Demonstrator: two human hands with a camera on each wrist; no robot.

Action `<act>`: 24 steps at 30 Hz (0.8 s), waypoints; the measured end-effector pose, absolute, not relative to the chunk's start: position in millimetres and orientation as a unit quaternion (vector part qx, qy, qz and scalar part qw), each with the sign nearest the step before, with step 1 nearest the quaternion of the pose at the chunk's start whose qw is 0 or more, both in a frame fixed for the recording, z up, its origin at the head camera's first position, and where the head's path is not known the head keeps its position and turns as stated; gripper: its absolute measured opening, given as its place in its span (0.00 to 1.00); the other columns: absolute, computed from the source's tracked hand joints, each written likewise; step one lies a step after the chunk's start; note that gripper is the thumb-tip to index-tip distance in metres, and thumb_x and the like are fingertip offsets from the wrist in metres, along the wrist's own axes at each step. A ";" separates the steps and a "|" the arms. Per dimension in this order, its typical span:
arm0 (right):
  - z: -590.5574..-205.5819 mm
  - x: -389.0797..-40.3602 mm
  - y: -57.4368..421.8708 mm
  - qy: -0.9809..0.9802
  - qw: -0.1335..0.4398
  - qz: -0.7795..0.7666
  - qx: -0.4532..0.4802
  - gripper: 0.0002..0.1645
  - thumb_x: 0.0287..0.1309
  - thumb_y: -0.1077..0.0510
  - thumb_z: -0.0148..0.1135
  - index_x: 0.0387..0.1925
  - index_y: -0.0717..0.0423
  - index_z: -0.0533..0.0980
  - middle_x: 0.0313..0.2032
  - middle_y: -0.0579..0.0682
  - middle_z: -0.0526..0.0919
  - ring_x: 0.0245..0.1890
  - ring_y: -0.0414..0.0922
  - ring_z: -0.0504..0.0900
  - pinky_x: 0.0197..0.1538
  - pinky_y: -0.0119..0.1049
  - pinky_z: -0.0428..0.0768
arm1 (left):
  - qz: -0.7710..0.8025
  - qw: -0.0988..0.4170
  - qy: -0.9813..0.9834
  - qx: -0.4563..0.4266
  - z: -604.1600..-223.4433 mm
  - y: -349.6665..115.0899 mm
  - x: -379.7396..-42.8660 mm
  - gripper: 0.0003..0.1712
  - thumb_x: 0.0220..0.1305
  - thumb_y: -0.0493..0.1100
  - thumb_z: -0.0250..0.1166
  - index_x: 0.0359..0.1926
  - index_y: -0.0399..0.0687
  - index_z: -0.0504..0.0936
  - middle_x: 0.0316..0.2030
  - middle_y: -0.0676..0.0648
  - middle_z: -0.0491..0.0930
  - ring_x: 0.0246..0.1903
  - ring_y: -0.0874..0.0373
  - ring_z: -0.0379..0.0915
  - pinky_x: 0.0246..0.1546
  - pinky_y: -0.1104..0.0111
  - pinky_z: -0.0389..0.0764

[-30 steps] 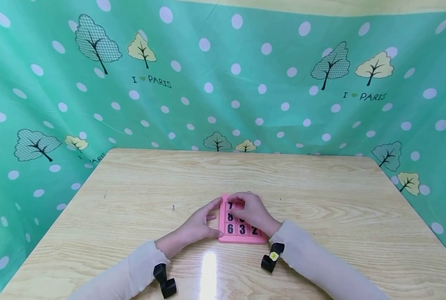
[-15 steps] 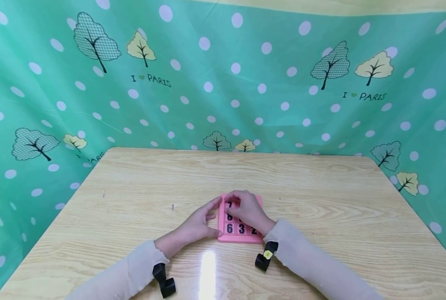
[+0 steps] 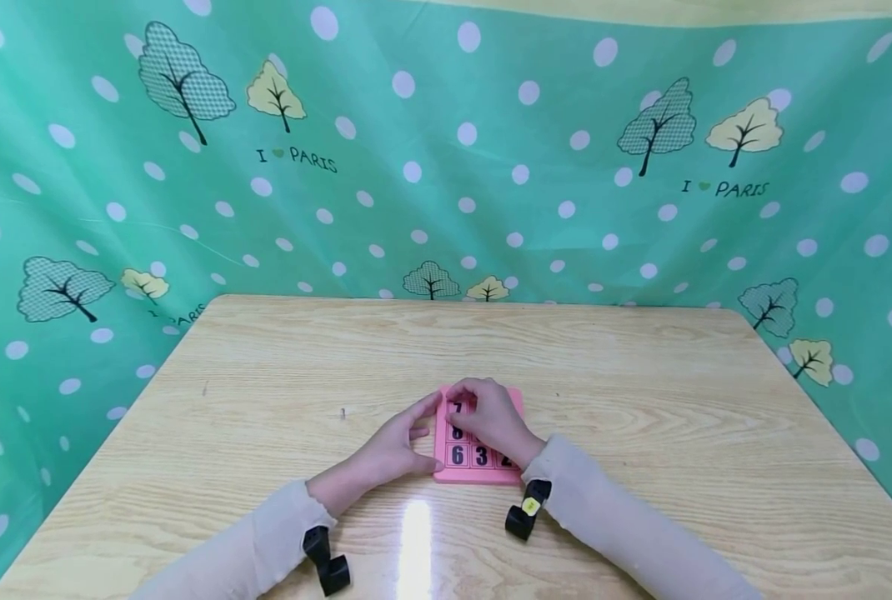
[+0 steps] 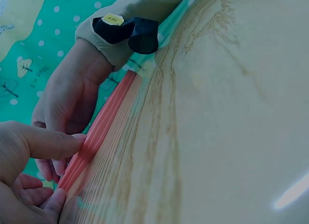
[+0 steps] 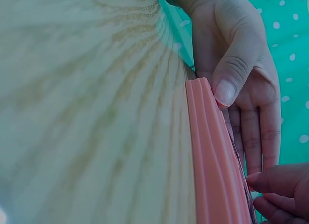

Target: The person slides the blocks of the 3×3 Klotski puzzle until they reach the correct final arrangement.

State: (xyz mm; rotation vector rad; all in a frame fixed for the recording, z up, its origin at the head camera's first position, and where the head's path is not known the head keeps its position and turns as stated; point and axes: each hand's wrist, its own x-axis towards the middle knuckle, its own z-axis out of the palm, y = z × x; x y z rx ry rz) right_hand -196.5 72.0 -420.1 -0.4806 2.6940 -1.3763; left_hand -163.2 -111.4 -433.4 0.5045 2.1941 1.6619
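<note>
A pink number sliding puzzle (image 3: 483, 477) lies flat on the table, with black digits such as 6 and 3 showing in its nearest row. My left hand (image 3: 393, 450) holds its left side, index fingertip at the far corner and thumb at the near one. In the right wrist view the left thumb (image 5: 225, 91) rests on the puzzle's edge. My right hand (image 3: 493, 423) is over the tiles, index finger and thumb on either side of the 7 at the upper left. It hides most of the middle and right tiles. The left wrist view shows the puzzle's ridged side (image 4: 104, 120).
A pale wooden table (image 3: 641, 367) surrounds the puzzle. Behind it hangs a green dotted curtain (image 3: 371, 242) with tree prints. Each cuff carries a black wrist camera, the left one (image 3: 326, 562) and the right one (image 3: 527, 508). Light glares on the table's near part.
My right hand has shifted slightly left over the puzzle, its forearm following and covering more of the 2 tile. My left hand keeps its hold on the left side.
</note>
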 end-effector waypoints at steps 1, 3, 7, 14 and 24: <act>-420.1 -196.4 71.6 0.878 0.040 -0.450 -0.157 0.13 0.50 0.63 0.68 0.40 0.54 0.80 0.38 0.47 0.81 0.41 0.44 0.74 0.50 0.42 0.75 | 0.585 0.171 0.773 0.177 -433.4 -111.6 -163.1 0.56 0.43 0.29 0.70 0.72 0.41 0.50 0.70 0.36 0.54 0.64 0.39 0.58 0.65 0.54 0.64; -420.1 -196.7 71.1 0.877 0.041 -0.451 -0.159 0.13 0.50 0.63 0.67 0.40 0.54 0.80 0.39 0.47 0.81 0.41 0.43 0.74 0.50 0.41 0.76 | 0.583 0.172 0.774 0.174 -433.8 -112.0 -163.3 0.56 0.44 0.29 0.70 0.72 0.41 0.50 0.70 0.37 0.54 0.63 0.39 0.59 0.64 0.54 0.65; -420.5 -197.4 71.1 0.876 0.041 -0.451 -0.165 0.13 0.51 0.64 0.67 0.41 0.55 0.80 0.39 0.47 0.82 0.40 0.43 0.75 0.48 0.40 0.77 | 0.581 0.172 0.777 0.171 -434.5 -112.5 -163.8 0.56 0.44 0.29 0.70 0.73 0.43 0.50 0.70 0.38 0.53 0.63 0.39 0.59 0.64 0.55 0.65; -420.4 -197.8 74.0 0.877 0.037 -0.450 -0.166 0.13 0.50 0.64 0.67 0.40 0.55 0.80 0.39 0.47 0.82 0.40 0.42 0.75 0.49 0.42 0.77 | 0.588 0.176 0.770 0.174 -434.8 -112.1 -164.1 0.56 0.44 0.29 0.70 0.73 0.42 0.50 0.70 0.38 0.53 0.64 0.40 0.59 0.65 0.55 0.64; -421.6 -196.8 84.4 0.889 0.042 -0.433 -0.146 0.15 0.49 0.63 0.68 0.41 0.51 0.80 0.40 0.45 0.80 0.43 0.43 0.74 0.54 0.43 0.76 | 0.591 0.182 0.768 0.168 -434.1 -111.9 -163.9 0.56 0.44 0.29 0.70 0.73 0.42 0.49 0.70 0.38 0.52 0.64 0.39 0.59 0.64 0.57 0.66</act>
